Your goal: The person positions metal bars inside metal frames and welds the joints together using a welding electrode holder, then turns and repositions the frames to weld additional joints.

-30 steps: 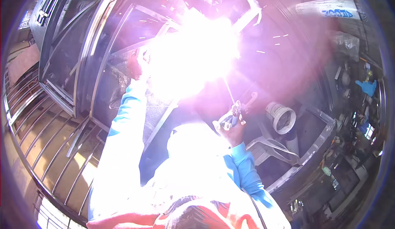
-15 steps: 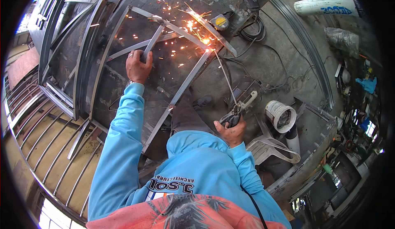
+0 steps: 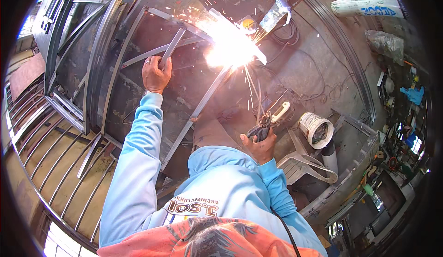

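The right hand (image 3: 261, 149) is clenched round the electrode holder (image 3: 262, 128); the thin rod (image 3: 253, 88) lies ahead of it and a little left, its long axis slanting away into a white glare (image 3: 235, 47); that hand is the nearer to it; the left hand (image 3: 156, 74), well apart, grasps the lower end of a short metal bar (image 3: 173, 47); a long metal bar (image 3: 206, 101) runs into the same brightness; half a second ago there are orange sparks and a plain rod tip, now I can't make the tip out; both hands sit almost unmoved.
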The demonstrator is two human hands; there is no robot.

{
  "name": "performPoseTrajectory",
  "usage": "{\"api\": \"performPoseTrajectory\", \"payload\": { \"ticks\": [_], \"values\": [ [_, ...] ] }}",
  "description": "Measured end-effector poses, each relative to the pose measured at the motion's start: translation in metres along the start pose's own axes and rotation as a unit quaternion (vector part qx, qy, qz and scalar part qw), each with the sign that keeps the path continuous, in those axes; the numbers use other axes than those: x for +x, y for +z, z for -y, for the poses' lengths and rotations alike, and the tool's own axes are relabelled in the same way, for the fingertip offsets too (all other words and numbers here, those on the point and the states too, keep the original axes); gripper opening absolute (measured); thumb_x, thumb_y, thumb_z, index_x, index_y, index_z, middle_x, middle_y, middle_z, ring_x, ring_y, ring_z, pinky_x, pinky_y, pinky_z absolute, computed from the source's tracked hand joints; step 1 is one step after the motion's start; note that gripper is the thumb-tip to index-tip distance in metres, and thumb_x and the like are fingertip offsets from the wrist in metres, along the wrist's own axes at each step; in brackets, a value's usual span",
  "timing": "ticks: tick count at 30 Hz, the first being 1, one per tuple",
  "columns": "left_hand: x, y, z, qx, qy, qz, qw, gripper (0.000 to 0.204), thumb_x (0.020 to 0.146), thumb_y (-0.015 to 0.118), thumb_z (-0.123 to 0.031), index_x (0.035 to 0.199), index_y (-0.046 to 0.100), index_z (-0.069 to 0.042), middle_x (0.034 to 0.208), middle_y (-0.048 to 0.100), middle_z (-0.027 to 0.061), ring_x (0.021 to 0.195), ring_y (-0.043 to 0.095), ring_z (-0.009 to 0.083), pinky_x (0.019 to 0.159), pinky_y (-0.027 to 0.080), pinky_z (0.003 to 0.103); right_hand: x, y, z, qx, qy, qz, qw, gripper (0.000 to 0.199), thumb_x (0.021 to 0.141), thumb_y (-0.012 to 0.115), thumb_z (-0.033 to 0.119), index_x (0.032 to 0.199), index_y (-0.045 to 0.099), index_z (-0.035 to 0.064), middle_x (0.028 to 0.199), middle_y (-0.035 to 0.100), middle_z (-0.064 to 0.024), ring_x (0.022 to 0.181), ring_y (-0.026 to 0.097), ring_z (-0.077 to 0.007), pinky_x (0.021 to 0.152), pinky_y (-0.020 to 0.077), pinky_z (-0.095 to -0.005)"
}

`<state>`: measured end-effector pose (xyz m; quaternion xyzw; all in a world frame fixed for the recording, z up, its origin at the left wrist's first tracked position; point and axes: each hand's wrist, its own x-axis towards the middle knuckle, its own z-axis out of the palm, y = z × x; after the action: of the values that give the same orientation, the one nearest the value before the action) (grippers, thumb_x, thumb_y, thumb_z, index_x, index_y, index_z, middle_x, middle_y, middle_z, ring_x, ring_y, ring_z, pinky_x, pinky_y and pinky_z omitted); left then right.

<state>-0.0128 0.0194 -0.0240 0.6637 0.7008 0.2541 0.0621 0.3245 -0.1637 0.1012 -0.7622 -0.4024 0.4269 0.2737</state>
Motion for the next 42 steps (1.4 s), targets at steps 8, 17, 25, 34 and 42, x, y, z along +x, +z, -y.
{"api": "performPoseTrajectory", "payload": {
  "ticks": [8,17,25,34,42],
  "values": [
    [0.001,0.001,-0.001,-0.014,-0.003,-0.002,1.0,0.029,0.084,0.073,-0.031,0.085,0.062,-0.004,0.084,0.066,0.0149,0.082,0.063,0.0373,0.074,0.051,0.047,-0.004,0.006,-0.031,0.027,-0.058,-0.034,0.997,0.056,0.06,0.093,0.031,0.095,0.059,0.0012,0.068,0.06,-0.0005,0.056,0.057,-0.0087,0.048,0.0475,-0.0245],
    [-0.001,0.002,0.001,-0.009,-0.025,0.006,1.0,0.03,0.084,0.072,-0.033,0.085,0.063,-0.004,0.085,0.063,0.0137,0.081,0.061,0.0355,0.073,0.048,0.046,-0.008,0.003,-0.029,0.029,-0.024,-0.022,0.999,0.057,0.062,0.092,0.034,0.093,0.06,0.0,0.072,0.063,-0.0022,0.06,0.062,-0.0128,0.051,0.0518,-0.028],
    [-0.002,0.001,0.002,-0.008,-0.024,0.009,1.0,0.03,0.084,0.073,-0.033,0.087,0.062,-0.005,0.085,0.063,0.0141,0.081,0.061,0.0351,0.072,0.048,0.046,-0.003,0.004,-0.021,-0.011,-0.063,0.005,0.998,0.054,0.063,0.091,0.037,0.088,0.059,0.0014,0.068,0.068,-0.0081,0.061,0.069,-0.0239,0.056,0.0541,-0.0356],
    [-0.001,-0.001,-0.001,-0.01,-0.019,0.003,1.0,0.03,0.083,0.074,-0.032,0.086,0.061,-0.005,0.083,0.062,0.0142,0.079,0.061,0.0354,0.071,0.049,0.046,-0.002,0.006,-0.022,-0.03,-0.061,0.006,0.998,0.056,0.062,0.091,0.038,0.088,0.059,0.001,0.068,0.068,-0.0086,0.061,0.07,-0.0241,0.057,0.0547,-0.0363],
    [0.0,0.002,0.005,0.005,0.03,-0.014,0.999,0.029,0.086,0.074,-0.028,0.084,0.058,-0.004,0.079,0.061,0.0145,0.078,0.061,0.0375,0.069,0.049,0.046,-0.003,0.007,-0.011,-0.019,0.006,0.016,1.0,0.067,0.061,0.091,0.038,0.102,0.059,-0.0046,0.075,0.069,-0.009,0.065,0.071,-0.0205,0.058,0.0569,-0.0334]
  ]
}}
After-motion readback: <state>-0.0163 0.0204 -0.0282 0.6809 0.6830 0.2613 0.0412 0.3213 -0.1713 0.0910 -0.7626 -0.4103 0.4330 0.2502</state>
